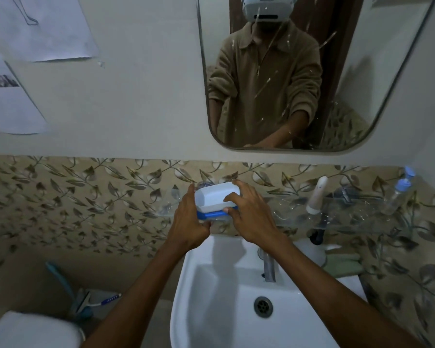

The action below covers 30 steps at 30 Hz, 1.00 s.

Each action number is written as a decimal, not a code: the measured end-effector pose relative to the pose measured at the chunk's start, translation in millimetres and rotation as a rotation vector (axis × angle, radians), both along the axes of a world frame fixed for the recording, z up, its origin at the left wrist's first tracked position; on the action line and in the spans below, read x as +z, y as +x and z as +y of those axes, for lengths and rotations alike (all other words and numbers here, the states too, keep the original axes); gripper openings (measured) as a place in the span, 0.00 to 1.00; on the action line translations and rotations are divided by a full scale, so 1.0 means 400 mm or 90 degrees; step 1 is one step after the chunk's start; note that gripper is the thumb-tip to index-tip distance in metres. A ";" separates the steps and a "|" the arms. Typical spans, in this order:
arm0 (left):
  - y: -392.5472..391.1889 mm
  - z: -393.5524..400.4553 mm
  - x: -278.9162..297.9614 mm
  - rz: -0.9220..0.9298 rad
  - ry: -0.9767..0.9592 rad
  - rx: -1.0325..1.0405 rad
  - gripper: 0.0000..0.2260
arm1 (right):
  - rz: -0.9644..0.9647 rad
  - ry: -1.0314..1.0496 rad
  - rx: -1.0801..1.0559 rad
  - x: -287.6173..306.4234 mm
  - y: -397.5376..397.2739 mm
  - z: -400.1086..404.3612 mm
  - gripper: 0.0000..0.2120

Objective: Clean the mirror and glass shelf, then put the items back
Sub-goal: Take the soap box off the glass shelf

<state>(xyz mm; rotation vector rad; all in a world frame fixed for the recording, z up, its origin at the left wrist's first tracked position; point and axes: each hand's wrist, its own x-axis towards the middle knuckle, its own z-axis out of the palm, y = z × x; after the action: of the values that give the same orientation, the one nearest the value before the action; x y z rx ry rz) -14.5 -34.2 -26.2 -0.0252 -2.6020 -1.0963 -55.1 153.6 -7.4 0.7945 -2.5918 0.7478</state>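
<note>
Head view: both hands (arms outstretched) grip soap box (215,200).

A white sink (211,285) is sitting at six o'clock, its drain (263,306) and metal tap (269,267) lying toward five o'clock. Papers (43,28) are hanging on the wall at ten o'clock. A blue-handled brush (60,280) is leaning at eight o'clock above a white toilet tank (30,330).

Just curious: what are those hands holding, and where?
A white box on a blue base: left hand grips its left end, right hand its right end.
</note>
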 end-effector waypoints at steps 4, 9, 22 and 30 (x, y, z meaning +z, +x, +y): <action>-0.013 0.010 0.016 0.017 -0.002 0.051 0.47 | -0.026 -0.041 0.043 0.013 -0.019 0.015 0.11; 0.019 0.053 0.089 0.068 0.102 0.056 0.42 | -0.076 -0.177 0.064 0.034 -0.029 0.045 0.07; 0.100 0.067 0.098 0.028 0.278 -0.075 0.43 | -0.447 -0.557 -0.049 0.039 -0.012 0.084 0.19; 0.132 0.075 0.061 0.006 0.345 -0.099 0.38 | -0.215 -0.289 -0.215 0.023 0.049 0.070 0.23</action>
<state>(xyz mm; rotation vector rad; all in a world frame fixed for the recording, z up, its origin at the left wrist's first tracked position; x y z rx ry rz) 38.4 -4.4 -1.9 -0.1093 -2.2388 -1.8123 -35.5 181.8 1.6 0.0971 -2.5729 1.3813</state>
